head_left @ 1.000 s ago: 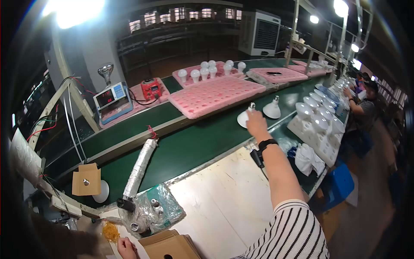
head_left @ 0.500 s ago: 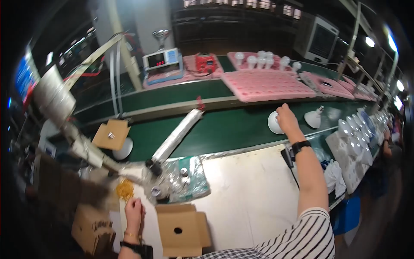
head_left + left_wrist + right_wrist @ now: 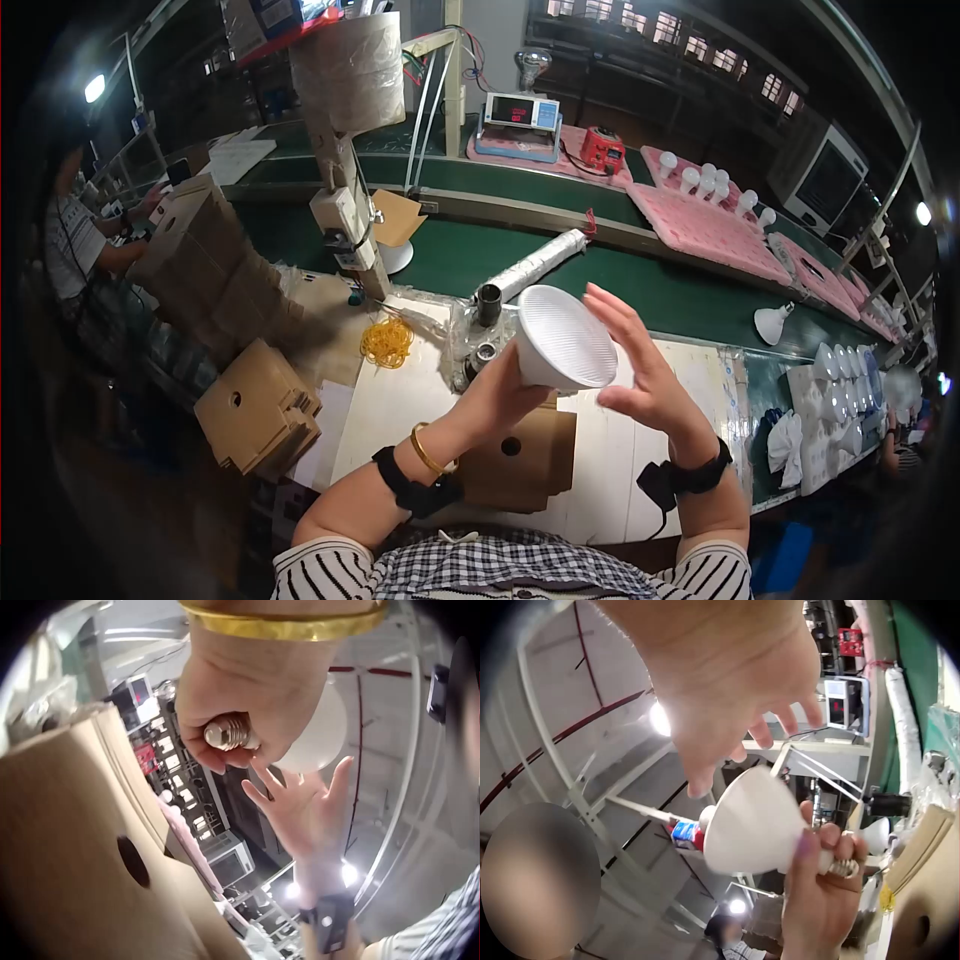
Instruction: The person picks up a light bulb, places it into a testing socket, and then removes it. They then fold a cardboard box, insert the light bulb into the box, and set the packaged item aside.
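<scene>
In the head view a white reflector bulb [image 3: 566,338] is held up above the bench, its ribbed face turned up and to the right. The left hand [image 3: 497,393] grips it by the neck; in the left wrist view the metal screw base [image 3: 225,734] pokes out of that fist [image 3: 251,697]. Beside the face, the right hand [image 3: 650,380] has its fingers spread and does not hold the bulb. The right wrist view shows the white cone [image 3: 754,825] between the right hand [image 3: 735,697] and the gripping left hand [image 3: 821,900].
Flat brown cartons [image 3: 520,455] lie on the white bench top [image 3: 600,470]. Yellow rubber bands [image 3: 387,343], a wrapped tube [image 3: 535,265] and a black socket [image 3: 488,304] are near the post. Another reflector bulb [image 3: 772,324] rests on the green belt; trayed bulbs [image 3: 835,390] stand right.
The bulb has come off the belt to in front of the body, now in the left hand's grip. The right hand has let it go and spread its fingers. The view has swung left.
</scene>
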